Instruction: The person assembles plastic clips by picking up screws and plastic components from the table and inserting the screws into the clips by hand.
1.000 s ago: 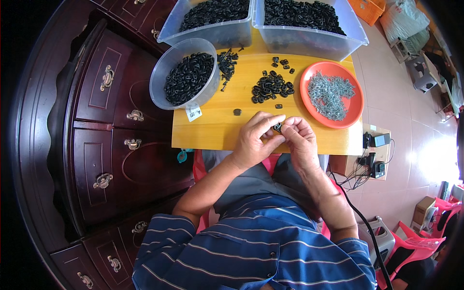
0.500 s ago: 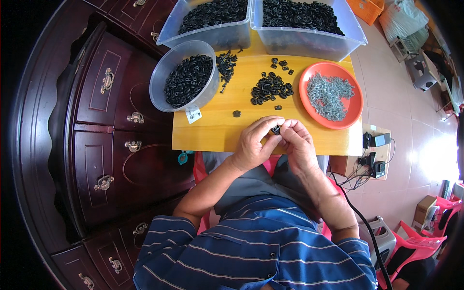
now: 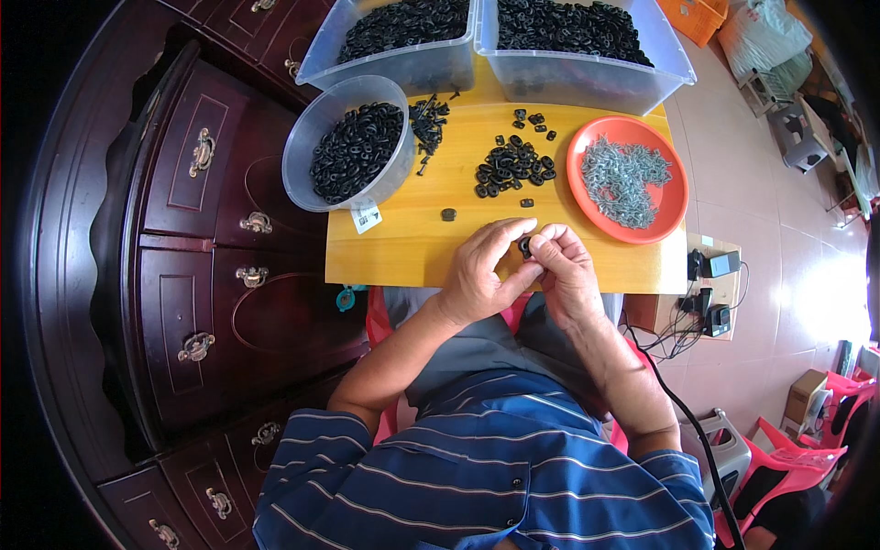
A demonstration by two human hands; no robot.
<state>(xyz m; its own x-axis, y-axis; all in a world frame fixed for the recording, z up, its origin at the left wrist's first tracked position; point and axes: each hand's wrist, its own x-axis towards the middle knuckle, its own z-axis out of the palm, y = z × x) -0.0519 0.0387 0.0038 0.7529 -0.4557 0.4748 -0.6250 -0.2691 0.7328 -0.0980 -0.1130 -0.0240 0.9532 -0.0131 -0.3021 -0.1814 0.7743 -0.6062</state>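
Holding small black piece [image 3: 524, 247] in right hand [image 3: 570, 273], centre of frame, with left hand [image 3: 478, 270] parted beside it. Judged part-way, with metal parts [image 3: 616, 176] remaining at upper right. Cannot confirm finished count

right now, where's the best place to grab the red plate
Probably by its raised rim: left hand on the left side, right hand on the right, coming from the near side, since black pieces are piled close to its left. The red plate is round and shallow, with loose silver pieces inside, so a level two-sided hold should spill least.
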